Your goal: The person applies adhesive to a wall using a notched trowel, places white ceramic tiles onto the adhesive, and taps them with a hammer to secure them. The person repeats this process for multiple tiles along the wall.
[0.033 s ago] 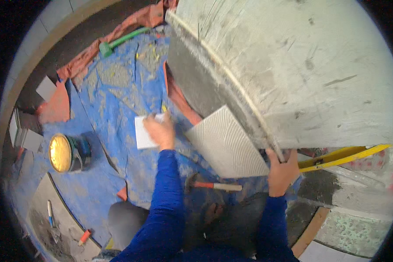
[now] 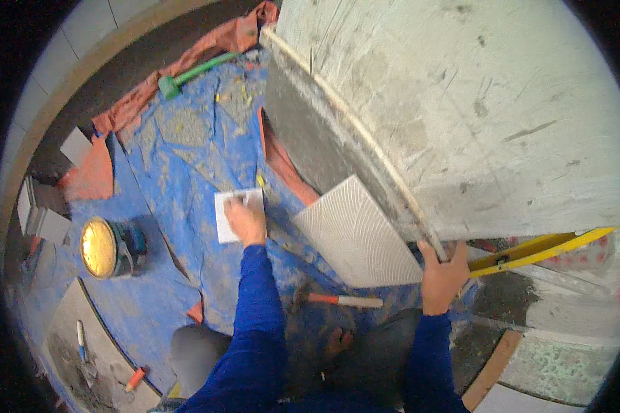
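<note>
Left fingers (image 2: pixel 233 208) now together over the white tile (image 2: pixel 226 225), its far edge newly bare (right fingers (image 2: pixel 459 254) clamped on pale slab (image 2: pixel 455 124)).

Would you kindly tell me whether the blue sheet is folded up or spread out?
Spread out: the blue sheet lies wrinkled across the floor around the bucket.

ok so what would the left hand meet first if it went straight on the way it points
Probably the white square right under the left hand, though whether they already touch is unclear; past that, the blue sheet.
</note>
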Available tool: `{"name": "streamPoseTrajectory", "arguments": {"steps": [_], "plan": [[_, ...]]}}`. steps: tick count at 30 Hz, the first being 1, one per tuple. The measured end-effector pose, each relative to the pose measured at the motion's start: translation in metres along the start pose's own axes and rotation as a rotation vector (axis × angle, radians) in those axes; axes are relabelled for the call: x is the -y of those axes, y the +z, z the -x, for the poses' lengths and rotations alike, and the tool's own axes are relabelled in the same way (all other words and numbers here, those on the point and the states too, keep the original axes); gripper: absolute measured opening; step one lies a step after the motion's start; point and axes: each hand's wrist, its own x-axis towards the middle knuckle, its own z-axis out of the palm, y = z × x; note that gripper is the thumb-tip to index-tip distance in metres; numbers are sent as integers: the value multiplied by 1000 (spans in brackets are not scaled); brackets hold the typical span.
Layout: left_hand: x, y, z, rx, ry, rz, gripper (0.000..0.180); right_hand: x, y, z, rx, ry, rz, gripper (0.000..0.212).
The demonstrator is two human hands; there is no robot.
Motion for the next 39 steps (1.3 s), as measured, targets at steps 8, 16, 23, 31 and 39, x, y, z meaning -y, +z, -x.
{"name": "streamPoseTrajectory", "arguments": {"steps": [8, 16, 23, 31, 39], "plan": [[128, 13, -7, -338, 130, -273, 49, 1, 1, 2, -2, -38, -48, 50], [61, 34, 1, 60, -135, -494, 152, -3, 0, 0, 67, 55, -122, 59], [52, 25, -4, 64, -158, -441, 147, 1, -1, 2, 53, 36, -83, 62], [13, 1, -21, -173, -36, 73, 140, -2, 0, 3, 58, 19, -107, 53], [-202, -67, -14, -154, 786, 668, 156, -9, 4, 0, 7, -49, -209, 44]]}}
